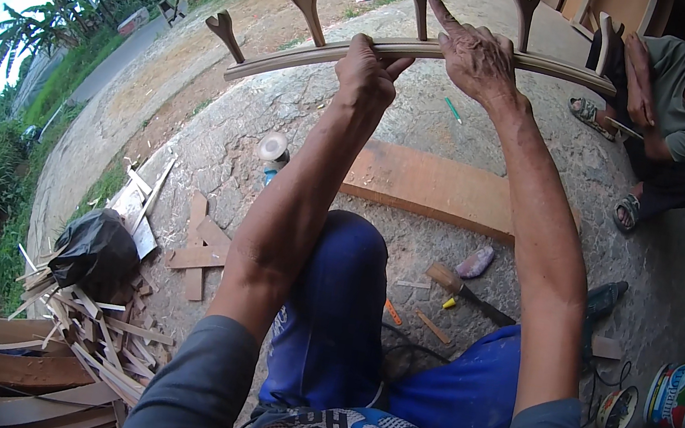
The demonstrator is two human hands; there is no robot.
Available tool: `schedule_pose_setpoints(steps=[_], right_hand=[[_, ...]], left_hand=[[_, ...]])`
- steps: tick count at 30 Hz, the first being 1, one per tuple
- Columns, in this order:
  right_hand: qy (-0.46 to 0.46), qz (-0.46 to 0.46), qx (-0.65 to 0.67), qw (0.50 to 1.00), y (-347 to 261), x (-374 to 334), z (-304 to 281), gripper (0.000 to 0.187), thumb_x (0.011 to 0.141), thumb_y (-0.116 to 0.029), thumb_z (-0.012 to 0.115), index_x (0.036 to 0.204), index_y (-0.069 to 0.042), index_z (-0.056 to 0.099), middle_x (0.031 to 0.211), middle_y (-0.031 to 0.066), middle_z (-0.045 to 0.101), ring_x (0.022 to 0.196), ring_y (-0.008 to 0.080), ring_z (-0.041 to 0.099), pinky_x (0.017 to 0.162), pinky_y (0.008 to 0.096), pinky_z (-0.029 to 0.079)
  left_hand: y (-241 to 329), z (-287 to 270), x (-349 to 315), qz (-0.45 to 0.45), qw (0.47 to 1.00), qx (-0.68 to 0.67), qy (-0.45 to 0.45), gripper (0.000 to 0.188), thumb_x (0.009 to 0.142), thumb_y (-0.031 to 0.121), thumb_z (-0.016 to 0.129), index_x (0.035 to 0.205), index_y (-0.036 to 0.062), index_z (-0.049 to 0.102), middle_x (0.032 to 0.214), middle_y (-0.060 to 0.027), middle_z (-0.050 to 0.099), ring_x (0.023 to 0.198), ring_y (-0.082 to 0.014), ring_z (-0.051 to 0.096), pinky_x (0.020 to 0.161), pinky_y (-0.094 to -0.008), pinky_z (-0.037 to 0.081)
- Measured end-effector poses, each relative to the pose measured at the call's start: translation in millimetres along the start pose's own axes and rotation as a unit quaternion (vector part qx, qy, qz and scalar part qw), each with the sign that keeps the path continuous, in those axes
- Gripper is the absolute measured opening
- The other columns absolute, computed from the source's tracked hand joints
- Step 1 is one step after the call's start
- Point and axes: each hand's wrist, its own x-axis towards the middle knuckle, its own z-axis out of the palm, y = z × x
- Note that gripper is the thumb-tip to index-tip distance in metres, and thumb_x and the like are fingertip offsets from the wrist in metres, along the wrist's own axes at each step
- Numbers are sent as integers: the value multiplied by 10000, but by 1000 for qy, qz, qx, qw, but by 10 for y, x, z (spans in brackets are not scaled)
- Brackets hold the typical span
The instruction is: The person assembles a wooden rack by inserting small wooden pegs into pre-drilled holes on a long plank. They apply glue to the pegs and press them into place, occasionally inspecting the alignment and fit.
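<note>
One rail (294, 57) with five pegs (310, 15) is pinched by the left hand (368, 75); right hand (479, 62): index straight, hold unclear. Tipping could be caused by slackening.

You are holding a pegged rail (294, 58) out before you, above the ground (219, 157).
Your left hand (367, 76) is gripping left of the middle peg (417, 6), your right hand (481, 65) is covering the part just right of it. A plank (421, 183) is lying between the rail and your knees (355, 246), a grinder (273, 148) to its left, a chisel (448, 279) nearer you. Farther left, a bag (98, 250) is resting on wood scraps (92, 343); rightward, a drill (606, 301) is lying near buckets (682, 393), a person (678, 99) sitting beyond.
</note>
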Motion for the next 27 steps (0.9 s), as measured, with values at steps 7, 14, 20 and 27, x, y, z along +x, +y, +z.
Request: schedule_pose_setpoints(steps=[7,14,20,27], right_hand=[[-10,3,-1,1000,-5,1,-8,626,975,-207,427,1517,-436,213,1096,68,691,994,272,637,910,507,391],[-11,5,-1,1000,13,11,-13,617,973,-212,424,1514,-434,227,1077,68,689,984,271,637,908,509,392],[-1,-9,-1,1000,-11,-6,-16,630,974,-236,439,1525,-420,194,1052,86,680,988,271,630,944,509,376],[21,-14,25,999,24,-17,-23,699,935,-256,513,1547,-325,183,1038,112,673,986,284,628,952,525,377]], left_hand=[[-2,-1,10,2,1000,4,7,276,874,106,481,997,-124,390,982,-255,548,827,-413,668,735,-572,626],[-9,-10,13,-2,1000,11,-7,258,878,110,481,985,-110,397,968,-240,548,821,-402,672,730,-565,629],[-17,-42,40,-8,1000,2,-8,270,884,125,493,1003,-99,400,969,-228,550,821,-393,673,705,-557,634],[-37,-58,77,-8,1000,2,-3,268,889,136,501,1002,-88,407,945,-205,549,806,-370,667,699,-551,635]])
